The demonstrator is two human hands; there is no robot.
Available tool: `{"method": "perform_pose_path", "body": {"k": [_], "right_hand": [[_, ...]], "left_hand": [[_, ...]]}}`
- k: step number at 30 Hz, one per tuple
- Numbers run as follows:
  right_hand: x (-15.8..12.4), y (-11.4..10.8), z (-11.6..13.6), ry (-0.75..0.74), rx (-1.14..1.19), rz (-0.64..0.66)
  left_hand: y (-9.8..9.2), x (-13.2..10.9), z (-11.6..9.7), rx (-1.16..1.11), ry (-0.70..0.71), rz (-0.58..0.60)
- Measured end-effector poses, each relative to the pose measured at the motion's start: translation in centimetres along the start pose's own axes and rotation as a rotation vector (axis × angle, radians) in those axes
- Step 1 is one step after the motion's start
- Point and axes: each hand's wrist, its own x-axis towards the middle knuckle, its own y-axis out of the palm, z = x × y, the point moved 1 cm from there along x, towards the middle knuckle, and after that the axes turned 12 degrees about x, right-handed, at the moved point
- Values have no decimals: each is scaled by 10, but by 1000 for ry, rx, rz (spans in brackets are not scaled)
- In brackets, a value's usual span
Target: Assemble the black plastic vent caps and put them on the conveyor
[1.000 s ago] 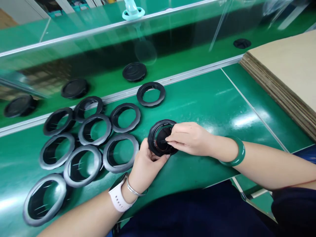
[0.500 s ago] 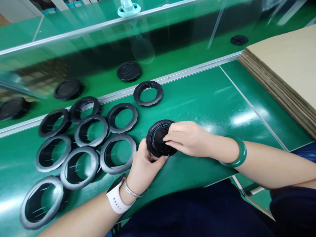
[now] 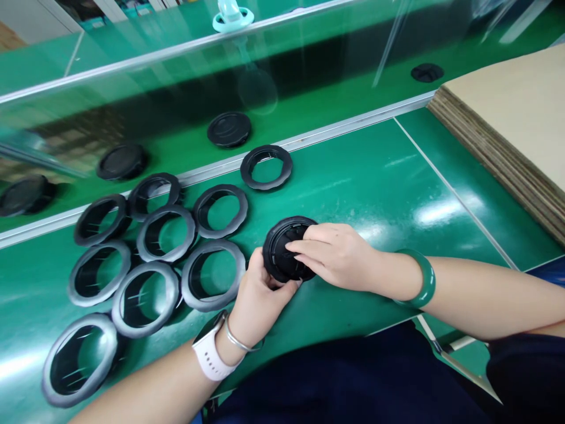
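My left hand [image 3: 260, 300] is wrapped round the lower left side of a black ring [image 3: 270, 254], holding it just above the green table. A dark round disc [image 3: 282, 252] sits inside that ring, tilted toward me. My right hand [image 3: 338, 253] has its fingers pressed together, with the tips on the disc's face; what lies under them is partly hidden. Left of my hands stand several similar black rings with scalloped rims, the nearest one [image 3: 213, 275] close to my left hand. A lone ring [image 3: 266, 168] lies farther back.
Beyond a metal rail [image 3: 353, 122], a green strip [image 3: 304, 118] bears several black discs, one [image 3: 229, 129] near the middle. A clear panel with a pale green suction hook [image 3: 232, 17] rises behind. Stacked cardboard [image 3: 507, 118] lies at right.
My right fingertips have moved slightly left and flattened against the disc, which now shows more of its face. My left hand keeps its grip on the ring. The view has shifted slightly.
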Motion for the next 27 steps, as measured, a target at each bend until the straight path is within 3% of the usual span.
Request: {"method": "perform_pose_path", "body": {"k": [8,27], "right_hand": [[-1,2,-2,-35,52,-61],[1,-4,-4,-95,1,-4]], "left_hand": [[0,0,0,-44,16,21],[1,0,3,-95,13,42]]}}
